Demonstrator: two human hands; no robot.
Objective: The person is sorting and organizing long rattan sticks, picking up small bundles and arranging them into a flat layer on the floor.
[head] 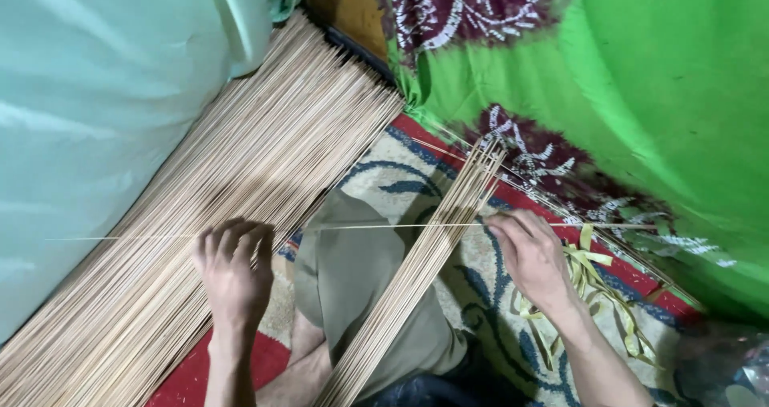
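A single thin stick [384, 227] was pinched crosswise in the fingers of the right hand [533, 256]; the left hand [234, 272] was pressed, fingers curled, onto the big stick pile [240, 175]; a smaller bundle [424, 263] was laid across the knee.

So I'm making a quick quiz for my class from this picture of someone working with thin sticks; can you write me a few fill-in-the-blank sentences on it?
1. The left hand rests on the big ____ of thin sticks.
2. The right hand pinches a single thin stick that lies ____ across the picture.
3. A smaller bundle lies across the person's ____.
4. The strips beside the right hand are ____ in colour.

Missing words: pile; sideways; leg; yellow
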